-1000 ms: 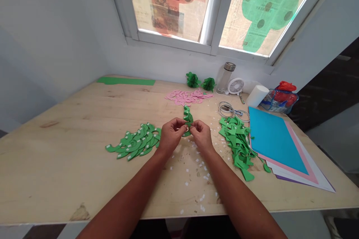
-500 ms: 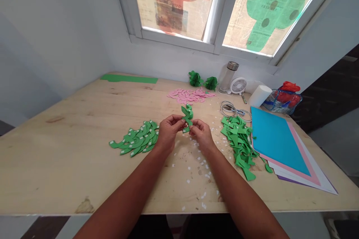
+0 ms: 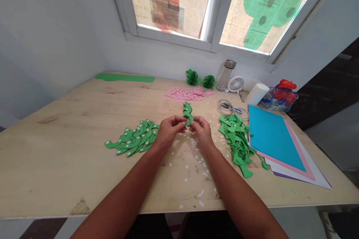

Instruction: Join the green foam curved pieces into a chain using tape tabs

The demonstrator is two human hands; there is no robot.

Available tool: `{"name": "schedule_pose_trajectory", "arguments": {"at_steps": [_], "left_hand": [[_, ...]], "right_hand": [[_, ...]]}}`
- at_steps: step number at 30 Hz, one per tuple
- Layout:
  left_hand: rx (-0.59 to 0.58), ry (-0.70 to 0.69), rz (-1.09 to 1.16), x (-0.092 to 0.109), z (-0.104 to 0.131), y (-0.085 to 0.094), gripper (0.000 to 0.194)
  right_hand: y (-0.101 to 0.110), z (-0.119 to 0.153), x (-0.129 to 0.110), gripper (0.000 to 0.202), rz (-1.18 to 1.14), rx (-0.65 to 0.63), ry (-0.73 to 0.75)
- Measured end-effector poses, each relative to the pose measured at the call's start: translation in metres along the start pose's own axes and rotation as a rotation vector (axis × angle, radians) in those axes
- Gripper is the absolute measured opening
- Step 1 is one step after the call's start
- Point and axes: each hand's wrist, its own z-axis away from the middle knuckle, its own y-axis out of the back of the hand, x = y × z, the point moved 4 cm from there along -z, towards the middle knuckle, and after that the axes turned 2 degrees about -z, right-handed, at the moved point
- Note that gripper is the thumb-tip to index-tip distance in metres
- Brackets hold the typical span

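Observation:
A wavy green paper cutout, seemingly layered, stands up between my two hands over the middle of the table. My left hand pinches its lower left side with thumb and fingers. On the right, my right hand has its fingertips closed on the lower right edge. Left of my left hand lies a pile of curved green paper pieces, many bearing small white squares. Small white paper bits are scattered on the table below my hands. Green paper scraps are heaped to the right.
Pink paper cutouts and two green paper decorations sit behind my hands. Scissors, a glass bottle, a small fan, a white roll and coloured sheets are at the right. A green strip lies far left.
The green cutout has turned and its layers sit closer together between my fingers. My hands stay near the same spot, and the view has shifted slightly.

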Motion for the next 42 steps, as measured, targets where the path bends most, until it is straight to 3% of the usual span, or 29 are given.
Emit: {"name": "schedule_pose_trajectory", "arguments": {"at_steps": [5,10,20,27,42], "left_hand": [[-0.042,-0.039,-0.044,0.003,-0.001,-0.001,0.023],[-0.063,0.011,0.018,0.001,0.0,-0.002,0.023],[0.029,-0.135,-0.107,0.007,0.0,0.0,0.02],[0.014,-0.139,-0.128,0.008,0.002,-0.001,0.028],[0.156,-0.419,-0.659,0.011,0.006,0.001,0.017]], "right_hand": [[0.001,-0.001,0.003,0.012,0.035,-0.007,-0.005],[0.003,-0.002,0.001,0.012,0.026,0.027,0.029],[0.0,-0.001,0.001,0.014,0.044,-0.023,0.038],[0.001,-0.002,0.001,0.017,0.048,0.004,0.061],[0.001,0.002,0.002,0.013,0.314,0.015,0.179]]}}
